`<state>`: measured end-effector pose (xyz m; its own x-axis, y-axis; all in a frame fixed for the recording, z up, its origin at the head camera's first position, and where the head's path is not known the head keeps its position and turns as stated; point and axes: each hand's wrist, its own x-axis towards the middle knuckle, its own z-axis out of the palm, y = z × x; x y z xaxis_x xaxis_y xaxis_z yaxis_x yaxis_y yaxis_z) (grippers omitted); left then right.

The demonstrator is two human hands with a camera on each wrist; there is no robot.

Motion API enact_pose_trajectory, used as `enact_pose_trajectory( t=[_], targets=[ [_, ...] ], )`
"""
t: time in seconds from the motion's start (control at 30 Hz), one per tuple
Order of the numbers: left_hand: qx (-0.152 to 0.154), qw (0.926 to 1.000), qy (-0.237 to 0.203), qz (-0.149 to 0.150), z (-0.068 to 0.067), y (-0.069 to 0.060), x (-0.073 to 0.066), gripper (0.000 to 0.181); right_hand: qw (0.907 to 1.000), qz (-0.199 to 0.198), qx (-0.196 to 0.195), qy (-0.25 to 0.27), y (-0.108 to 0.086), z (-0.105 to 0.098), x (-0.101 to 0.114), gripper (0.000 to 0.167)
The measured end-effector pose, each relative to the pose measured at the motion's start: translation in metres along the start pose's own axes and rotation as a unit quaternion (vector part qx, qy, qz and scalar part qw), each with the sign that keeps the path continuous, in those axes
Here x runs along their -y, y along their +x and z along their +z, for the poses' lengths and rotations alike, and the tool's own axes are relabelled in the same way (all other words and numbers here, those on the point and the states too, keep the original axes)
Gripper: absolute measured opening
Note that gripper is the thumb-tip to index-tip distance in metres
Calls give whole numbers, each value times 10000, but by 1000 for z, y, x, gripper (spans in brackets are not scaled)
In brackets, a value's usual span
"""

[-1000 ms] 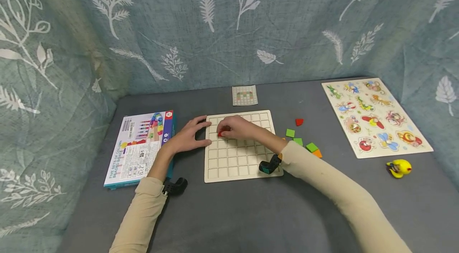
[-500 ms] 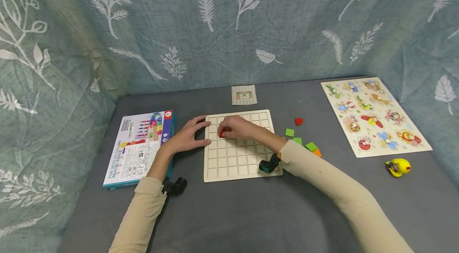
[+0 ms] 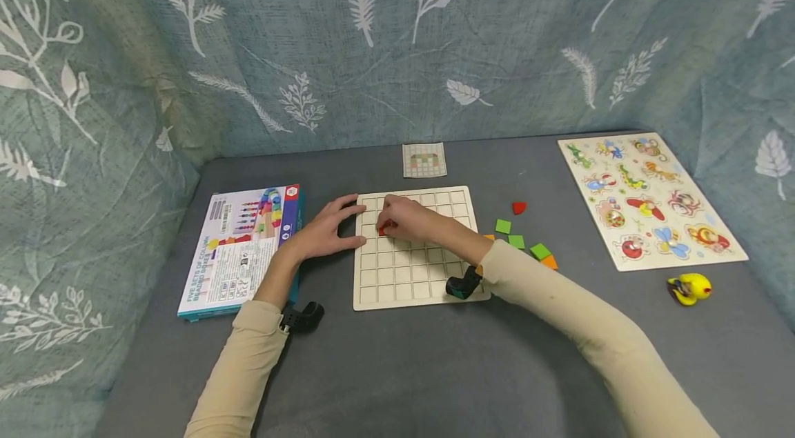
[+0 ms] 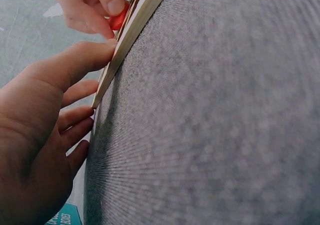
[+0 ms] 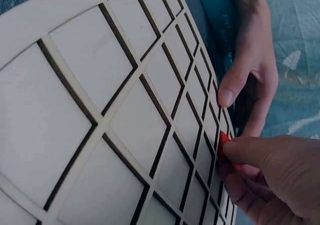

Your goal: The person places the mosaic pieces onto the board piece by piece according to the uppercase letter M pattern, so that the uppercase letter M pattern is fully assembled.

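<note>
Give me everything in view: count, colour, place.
Flat tabletop: one, grey, beneath.
Leaf-print fabric curtain: one, greenish, behind.
Square wooden grid board: one, pale, centre.
Small held piece: one, red, board's left part.
Loose wedge-shaped piece: one, red, right of board.
Flat square tiles: three green, two orange visible, right of board.
Square pattern card: one, whitish, behind board.
Wooden picture board: one, multicoloured, far right.
Duck-shaped toy: one, yellow, far right.
Printed cardboard box: one, white-blue, left.
Wrist cameras: two, black, wrists.
Fabric sleeves: two, beige, forearms.
Left hand: one, bare, board's left edge.
Right hand: one, bare, pinching held piece.
</note>
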<state>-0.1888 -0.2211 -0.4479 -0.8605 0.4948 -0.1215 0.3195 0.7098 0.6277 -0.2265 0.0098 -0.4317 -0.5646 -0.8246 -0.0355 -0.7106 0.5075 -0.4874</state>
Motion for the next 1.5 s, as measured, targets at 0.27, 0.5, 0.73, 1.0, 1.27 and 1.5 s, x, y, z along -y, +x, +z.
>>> enact_pose_trajectory(
  t=[0.27,0.5,0.73,1.0,1.27,1.5],
  targets=[
    [3,10000,-9,21,0,0,1,67,9997,12,57,-250,-1,1,7,16],
    [-12,10000,28,35,0,1,3,68,9903,60,73,-1385,-1,2,19,15],
    [-24,10000,44,5,2,1,4,68,9841,393,17,-1732,1,7,26,17],
    [-87,9999,93,69,2,1,4,67,9878,235,-93,-1539,0,5,23,13],
    [-63,10000,49,52,-2,3,3,68,9916,19,-341,-1249,0,5,18,10],
    [-27,10000,66,-6,-1,4,2,69,9918,117,-378,-1214,-3,7,21,9]
  ],
)
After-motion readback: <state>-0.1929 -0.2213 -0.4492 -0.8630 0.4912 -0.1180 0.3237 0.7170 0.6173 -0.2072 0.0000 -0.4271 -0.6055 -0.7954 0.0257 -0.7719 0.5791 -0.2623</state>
